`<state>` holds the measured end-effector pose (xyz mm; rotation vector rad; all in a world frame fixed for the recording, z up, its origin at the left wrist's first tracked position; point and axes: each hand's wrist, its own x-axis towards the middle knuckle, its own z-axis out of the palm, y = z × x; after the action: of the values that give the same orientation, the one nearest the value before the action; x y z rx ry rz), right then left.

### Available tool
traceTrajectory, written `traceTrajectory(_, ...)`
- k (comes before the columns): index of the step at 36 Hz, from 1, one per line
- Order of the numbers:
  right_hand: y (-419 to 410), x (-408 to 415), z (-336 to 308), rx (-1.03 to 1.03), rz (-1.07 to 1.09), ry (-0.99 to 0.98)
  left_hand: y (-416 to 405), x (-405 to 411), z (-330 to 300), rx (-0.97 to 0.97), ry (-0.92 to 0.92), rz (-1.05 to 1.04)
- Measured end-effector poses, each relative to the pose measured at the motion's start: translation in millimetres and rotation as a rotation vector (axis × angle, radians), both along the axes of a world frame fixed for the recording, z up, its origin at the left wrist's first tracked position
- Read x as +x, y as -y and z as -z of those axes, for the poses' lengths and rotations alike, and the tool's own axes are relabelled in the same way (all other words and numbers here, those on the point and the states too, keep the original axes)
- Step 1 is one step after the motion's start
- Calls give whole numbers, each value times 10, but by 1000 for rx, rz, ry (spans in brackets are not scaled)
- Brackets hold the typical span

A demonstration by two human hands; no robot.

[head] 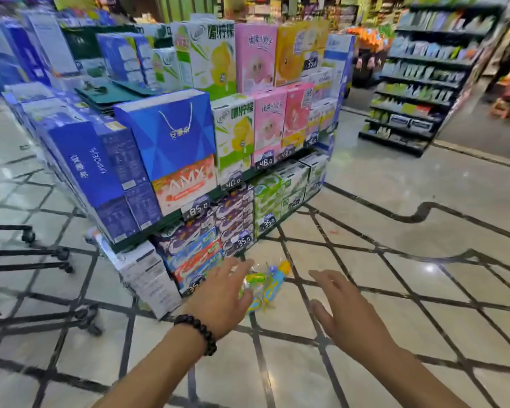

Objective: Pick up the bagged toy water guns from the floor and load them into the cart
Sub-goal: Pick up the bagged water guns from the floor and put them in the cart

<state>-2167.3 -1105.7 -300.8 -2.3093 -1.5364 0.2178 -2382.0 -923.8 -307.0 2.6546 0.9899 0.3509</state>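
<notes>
Glossy tiled floor (395, 187) w/ dark lines, boxed-drinks display (189, 136), shelving aisle (418, 83) at right.

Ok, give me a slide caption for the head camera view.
Both open hands, left hand and right hand, reach toward bagged toy water guns on the floor.

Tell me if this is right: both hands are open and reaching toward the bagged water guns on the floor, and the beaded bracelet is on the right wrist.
Not quite. The head view shows the bracelet on the left wrist, not the right. The rest holds: the left hand and right hand are both open, reaching toward the bagged water guns on the floor.
</notes>
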Motion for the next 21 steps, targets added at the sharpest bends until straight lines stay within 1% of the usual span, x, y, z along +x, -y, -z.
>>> traceTrajectory(3, -155, 363, 82, -20, 28, -14, -173, 372, 54, -4, -23, 16)
traceTrajectory(8, -621, 971, 234, -25, -55, -28, -485, 796, 83, -32, -48, -80)
traceTrajectory(11, -1063, 1287, 253, -19, -169, -63, -658, 882, 25, -46, -57, -197)
traceTrajectory(14, -1566, 1500, 188, -23, -267, -38, -775, 872, -119, -55, -65, -344)
traceTrajectory(18, -2197, 1605, 45, -2, -483, 46, -845, 802, -282, -56, -58, -520)
traceTrajectory(21, -2574, 1634, -21, -28, -582, 19, -867, 710, -299, -66, -52, -649)
